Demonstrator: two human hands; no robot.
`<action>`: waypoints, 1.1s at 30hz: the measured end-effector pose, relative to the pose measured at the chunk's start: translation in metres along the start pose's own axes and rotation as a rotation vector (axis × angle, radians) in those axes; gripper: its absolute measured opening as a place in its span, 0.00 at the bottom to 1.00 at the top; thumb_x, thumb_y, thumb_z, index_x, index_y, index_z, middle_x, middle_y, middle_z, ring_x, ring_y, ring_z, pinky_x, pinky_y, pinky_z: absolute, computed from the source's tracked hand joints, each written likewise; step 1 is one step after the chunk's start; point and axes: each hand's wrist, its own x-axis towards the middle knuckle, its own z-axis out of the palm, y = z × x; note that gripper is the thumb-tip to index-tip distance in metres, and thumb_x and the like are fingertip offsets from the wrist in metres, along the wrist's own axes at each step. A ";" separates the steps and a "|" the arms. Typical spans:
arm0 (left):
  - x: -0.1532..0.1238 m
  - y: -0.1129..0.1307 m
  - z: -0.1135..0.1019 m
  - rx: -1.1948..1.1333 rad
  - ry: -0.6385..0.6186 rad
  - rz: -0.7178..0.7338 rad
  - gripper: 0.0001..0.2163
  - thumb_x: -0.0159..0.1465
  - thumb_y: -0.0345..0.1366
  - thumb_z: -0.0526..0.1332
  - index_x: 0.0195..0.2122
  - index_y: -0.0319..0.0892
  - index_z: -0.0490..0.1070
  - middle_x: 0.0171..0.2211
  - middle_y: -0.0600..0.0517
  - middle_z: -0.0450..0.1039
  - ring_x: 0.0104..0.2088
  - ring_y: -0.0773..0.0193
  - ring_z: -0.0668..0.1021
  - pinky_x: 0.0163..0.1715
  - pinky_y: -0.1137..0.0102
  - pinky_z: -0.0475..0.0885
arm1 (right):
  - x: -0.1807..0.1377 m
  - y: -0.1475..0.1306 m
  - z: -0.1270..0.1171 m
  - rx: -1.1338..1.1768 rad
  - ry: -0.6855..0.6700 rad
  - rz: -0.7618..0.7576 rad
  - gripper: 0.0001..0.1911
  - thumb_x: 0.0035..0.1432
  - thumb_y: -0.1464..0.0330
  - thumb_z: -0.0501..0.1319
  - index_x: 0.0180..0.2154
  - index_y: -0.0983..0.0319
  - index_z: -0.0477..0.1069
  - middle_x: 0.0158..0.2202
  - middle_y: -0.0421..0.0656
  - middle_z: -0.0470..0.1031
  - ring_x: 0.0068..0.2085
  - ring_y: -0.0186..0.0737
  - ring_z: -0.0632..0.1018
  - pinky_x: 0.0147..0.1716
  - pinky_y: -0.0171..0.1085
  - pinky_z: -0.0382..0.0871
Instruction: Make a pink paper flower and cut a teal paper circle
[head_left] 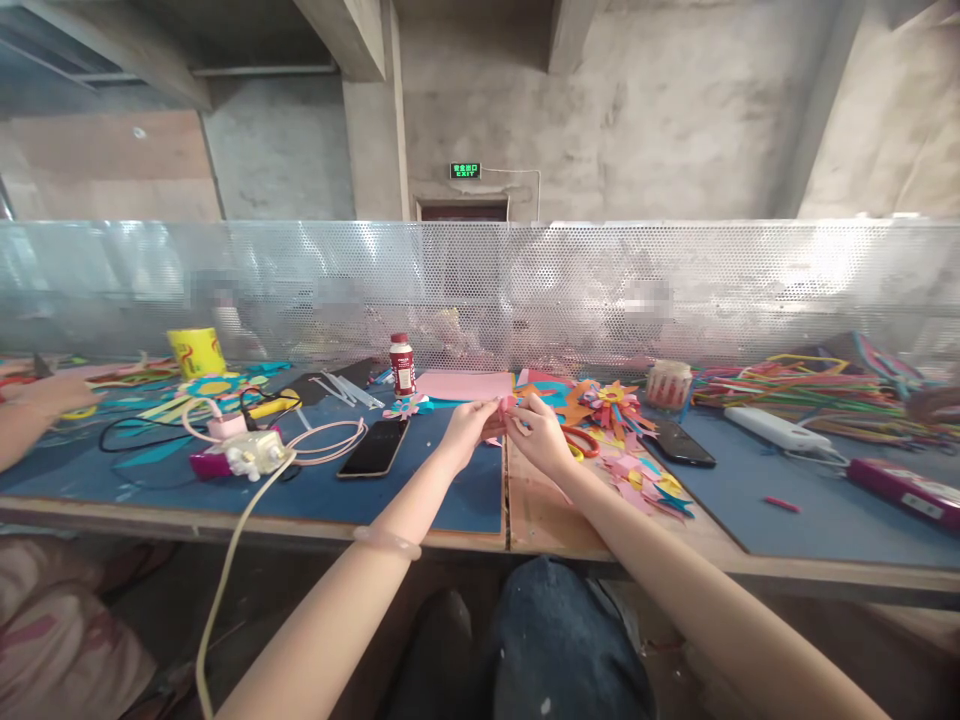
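Note:
My left hand point(471, 430) and my right hand point(538, 432) meet over the front middle of the table. Their fingertips pinch a small piece of pink paper point(505, 404) between them; its exact shape is mostly hidden by the fingers. Just right of my right hand lie scissors with red and yellow handles point(581, 443), partly covered. Beyond the hands are a pink paper sheet point(465, 385) and a paper flower point(609, 397) in orange, red and yellow. Paper scraps point(649, 482) lie to the right.
A black phone point(375, 448), a power strip with plugs point(251, 453) and a red-capped bottle point(402, 365) are on the left. On the right are another phone point(682, 443), a jar point(667, 385) and a white power strip point(776, 428). Another person's hand point(56, 395) reaches in far left.

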 end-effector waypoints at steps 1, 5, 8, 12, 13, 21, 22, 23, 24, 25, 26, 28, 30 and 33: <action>0.000 0.000 0.000 0.000 0.001 -0.001 0.13 0.52 0.41 0.65 0.28 0.34 0.73 0.25 0.47 0.77 0.28 0.63 0.79 0.34 0.68 0.73 | 0.000 0.000 0.000 0.009 0.000 0.003 0.09 0.56 0.70 0.54 0.30 0.61 0.73 0.26 0.41 0.61 0.29 0.37 0.66 0.32 0.36 0.62; 0.000 0.000 0.000 0.004 -0.004 -0.010 0.12 0.53 0.40 0.65 0.29 0.33 0.73 0.25 0.47 0.77 0.28 0.63 0.79 0.34 0.68 0.73 | 0.000 0.002 0.001 0.046 0.002 0.027 0.08 0.55 0.69 0.55 0.31 0.61 0.73 0.27 0.41 0.60 0.30 0.37 0.66 0.32 0.35 0.63; 0.000 0.000 0.000 0.020 -0.018 -0.019 0.12 0.54 0.39 0.64 0.29 0.33 0.73 0.25 0.46 0.76 0.27 0.63 0.79 0.35 0.68 0.74 | 0.000 0.002 0.001 0.077 0.014 0.073 0.07 0.55 0.69 0.56 0.32 0.61 0.72 0.28 0.41 0.61 0.30 0.37 0.66 0.33 0.36 0.63; 0.001 -0.001 0.000 0.045 -0.035 -0.015 0.09 0.55 0.37 0.63 0.27 0.34 0.72 0.25 0.47 0.76 0.28 0.63 0.79 0.38 0.65 0.74 | 0.002 -0.001 -0.002 0.130 0.046 0.188 0.08 0.55 0.68 0.55 0.29 0.62 0.72 0.27 0.40 0.60 0.28 0.35 0.66 0.30 0.34 0.63; 0.001 -0.001 0.001 0.053 -0.042 -0.015 0.08 0.55 0.36 0.63 0.27 0.35 0.72 0.25 0.47 0.77 0.29 0.62 0.79 0.39 0.65 0.74 | 0.002 -0.001 -0.003 0.143 0.053 0.222 0.09 0.55 0.68 0.54 0.29 0.62 0.72 0.26 0.39 0.59 0.27 0.35 0.66 0.29 0.34 0.62; 0.000 -0.001 0.002 0.140 -0.020 -0.022 0.02 0.54 0.27 0.61 0.29 0.34 0.72 0.26 0.47 0.77 0.29 0.62 0.80 0.37 0.66 0.74 | 0.005 0.006 -0.006 0.225 0.032 0.355 0.13 0.55 0.64 0.54 0.28 0.63 0.73 0.26 0.40 0.63 0.29 0.36 0.68 0.29 0.34 0.63; 0.000 -0.001 0.002 0.147 -0.015 -0.022 0.02 0.54 0.27 0.61 0.29 0.34 0.72 0.26 0.47 0.77 0.28 0.62 0.80 0.36 0.66 0.74 | 0.005 0.007 -0.005 0.226 0.030 0.356 0.12 0.54 0.64 0.55 0.28 0.63 0.73 0.25 0.39 0.63 0.28 0.35 0.67 0.28 0.34 0.62; 0.000 -0.001 0.002 0.154 -0.010 -0.023 0.02 0.54 0.27 0.61 0.29 0.34 0.72 0.26 0.47 0.77 0.28 0.62 0.80 0.35 0.67 0.74 | 0.006 0.007 -0.005 0.225 0.027 0.354 0.12 0.54 0.63 0.55 0.28 0.63 0.73 0.25 0.39 0.62 0.27 0.35 0.67 0.28 0.34 0.62; 0.000 -0.001 0.002 0.160 -0.005 -0.024 0.02 0.54 0.27 0.62 0.29 0.34 0.72 0.26 0.47 0.77 0.27 0.62 0.80 0.34 0.68 0.74 | 0.006 0.007 -0.004 0.222 0.024 0.349 0.12 0.53 0.63 0.56 0.27 0.63 0.73 0.24 0.38 0.61 0.26 0.35 0.66 0.27 0.34 0.62; 0.000 -0.001 0.002 0.165 0.000 -0.025 0.02 0.54 0.28 0.62 0.29 0.34 0.72 0.26 0.47 0.77 0.27 0.62 0.80 0.33 0.68 0.74 | 0.006 0.007 -0.004 0.217 0.020 0.343 0.12 0.53 0.63 0.56 0.27 0.63 0.73 0.23 0.38 0.60 0.26 0.35 0.65 0.26 0.34 0.62; 0.000 -0.001 0.002 0.168 0.005 -0.027 0.02 0.53 0.28 0.62 0.28 0.35 0.72 0.25 0.47 0.77 0.26 0.62 0.80 0.32 0.68 0.74 | 0.006 0.006 -0.004 0.210 0.017 0.336 0.12 0.53 0.63 0.56 0.27 0.63 0.73 0.23 0.38 0.60 0.25 0.35 0.65 0.26 0.34 0.61; 0.000 -0.001 0.001 0.169 0.015 -0.029 0.02 0.53 0.28 0.62 0.28 0.35 0.72 0.25 0.48 0.77 0.25 0.63 0.79 0.31 0.68 0.74 | 0.006 0.005 -0.005 0.189 0.019 0.320 0.11 0.53 0.64 0.56 0.27 0.63 0.73 0.23 0.38 0.59 0.25 0.34 0.65 0.26 0.34 0.61; 0.001 -0.001 0.000 0.163 0.022 -0.030 0.01 0.53 0.27 0.61 0.27 0.35 0.72 0.25 0.48 0.77 0.25 0.63 0.79 0.31 0.69 0.74 | 0.006 0.003 -0.004 0.163 0.022 0.295 0.10 0.53 0.66 0.56 0.29 0.63 0.73 0.24 0.37 0.59 0.24 0.34 0.64 0.26 0.34 0.62; 0.003 -0.003 -0.002 0.144 0.032 -0.026 0.01 0.53 0.28 0.62 0.26 0.35 0.72 0.24 0.48 0.76 0.26 0.63 0.79 0.31 0.69 0.74 | 0.004 0.002 -0.003 0.118 0.024 0.237 0.08 0.53 0.69 0.55 0.29 0.62 0.73 0.24 0.38 0.58 0.26 0.34 0.65 0.27 0.34 0.62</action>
